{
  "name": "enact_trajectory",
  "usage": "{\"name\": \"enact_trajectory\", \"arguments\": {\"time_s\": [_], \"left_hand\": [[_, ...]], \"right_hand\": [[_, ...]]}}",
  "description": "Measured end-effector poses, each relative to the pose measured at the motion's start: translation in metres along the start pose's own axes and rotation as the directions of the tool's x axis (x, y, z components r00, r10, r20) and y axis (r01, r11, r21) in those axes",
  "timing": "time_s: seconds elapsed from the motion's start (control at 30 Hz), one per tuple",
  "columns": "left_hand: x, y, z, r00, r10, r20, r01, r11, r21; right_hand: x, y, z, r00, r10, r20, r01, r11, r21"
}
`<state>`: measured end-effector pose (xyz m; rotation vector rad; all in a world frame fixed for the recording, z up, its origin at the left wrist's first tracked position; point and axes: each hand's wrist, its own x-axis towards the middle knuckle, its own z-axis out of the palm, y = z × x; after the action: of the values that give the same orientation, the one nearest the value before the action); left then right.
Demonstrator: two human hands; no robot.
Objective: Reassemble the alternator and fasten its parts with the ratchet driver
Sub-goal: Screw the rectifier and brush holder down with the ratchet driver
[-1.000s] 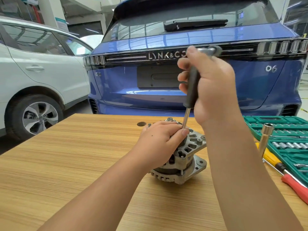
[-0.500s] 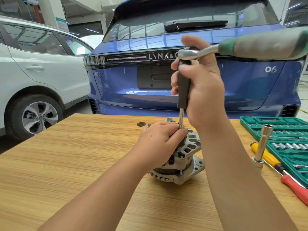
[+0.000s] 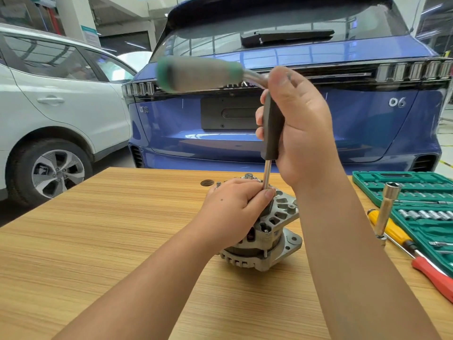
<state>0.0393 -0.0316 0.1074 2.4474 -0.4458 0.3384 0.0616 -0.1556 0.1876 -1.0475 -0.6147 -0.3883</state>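
Left hand (image 3: 232,212): wrapped over the top of the alternator from the left, fingers curled round the housing, thumb tip at the foot of the driver shaft. It steadies both the unit and the tool tip.
Alternator (image 3: 272,236): stands on the bench (image 3: 122,241) near the middle, towards the far edge, with the two housing halves already mated. One bolt head shows seated in the upper flange on the right. The fastener under the tool is hidden by the left hand.
Ratchet driver (image 3: 270,128): upright, shaft running down into the top of the alternator. The grey-and-green ratchet handle (image 3: 198,74) projects to the left at the top and is blurred, which suggests a swing in progress.
Right hand (image 3: 299,123): closed round the dark vertical grip of the driver, thumb on top at the ratchet head.
Progress: judged as the fastening stage. Assembly of the main body appears done; at least one fastener is in tightening. Whether the remaining bolts are torqued cannot be told.
Loose parts: a washer (image 3: 207,183) and a small bolt (image 3: 218,184) lie just beyond the alternator near the far edge, so some fitting probably remains.
Tools at right edge: a long socket (image 3: 387,209) standing upright, a yellow screwdriver (image 3: 389,229), a red-handled tool (image 3: 434,278), and the open green socket case (image 3: 416,182).
Background: a blue car (image 3: 343,119) beyond the far edge and a white car (image 3: 61,106) to the left.
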Motion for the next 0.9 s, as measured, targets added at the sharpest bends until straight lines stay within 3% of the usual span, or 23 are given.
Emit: {"name": "enact_trajectory", "arguments": {"time_s": [0.1, 0.2, 0.3, 0.4, 0.5, 0.6, 0.67, 0.73, 0.9], "left_hand": [[-0.001, 0.001, -0.001, 1.000, 0.013, 0.006, -0.013, 1.000, 0.003], [-0.001, 0.001, -0.002, 1.000, 0.020, 0.009, -0.020, 1.000, -0.001], [0.000, 0.000, -0.001, 1.000, 0.008, -0.003, -0.008, 1.000, -0.007], [0.000, -0.001, -0.001, 1.000, 0.001, -0.003, -0.001, 1.000, -0.015], [0.001, -0.001, -0.001, 1.000, 0.001, -0.002, -0.001, 1.000, -0.008], [0.001, -0.002, 0.000, 1.000, 0.001, 0.002, -0.001, 1.000, -0.002], [0.001, -0.003, 0.001, 1.000, 0.005, 0.005, -0.005, 1.000, -0.002], [0.001, -0.003, 0.001, 1.000, 0.000, 0.003, 0.000, 1.000, -0.013], [0.001, -0.002, 0.000, 1.000, 0.001, 0.000, -0.001, 1.000, -0.010]], "right_hand": [[-0.001, 0.000, 0.005, 0.982, -0.123, -0.144, 0.095, 0.978, -0.187], [-0.001, -0.003, 0.006, 0.982, -0.014, -0.191, -0.015, 0.988, -0.153], [0.002, -0.009, -0.003, 0.976, 0.217, -0.003, -0.216, 0.973, 0.083], [0.002, -0.011, -0.009, 0.950, 0.242, 0.197, -0.289, 0.923, 0.256], [0.000, -0.004, -0.007, 0.965, 0.115, 0.236, -0.168, 0.962, 0.217], [-0.004, 0.002, -0.001, 0.972, -0.120, 0.202, 0.141, 0.986, -0.092], [-0.004, 0.005, 0.001, 0.956, -0.200, 0.215, 0.244, 0.948, -0.205], [-0.003, 0.006, 0.002, 0.957, -0.190, 0.221, 0.235, 0.952, -0.198], [0.000, 0.004, 0.004, 0.972, -0.066, 0.227, 0.062, 0.998, 0.026]]}}
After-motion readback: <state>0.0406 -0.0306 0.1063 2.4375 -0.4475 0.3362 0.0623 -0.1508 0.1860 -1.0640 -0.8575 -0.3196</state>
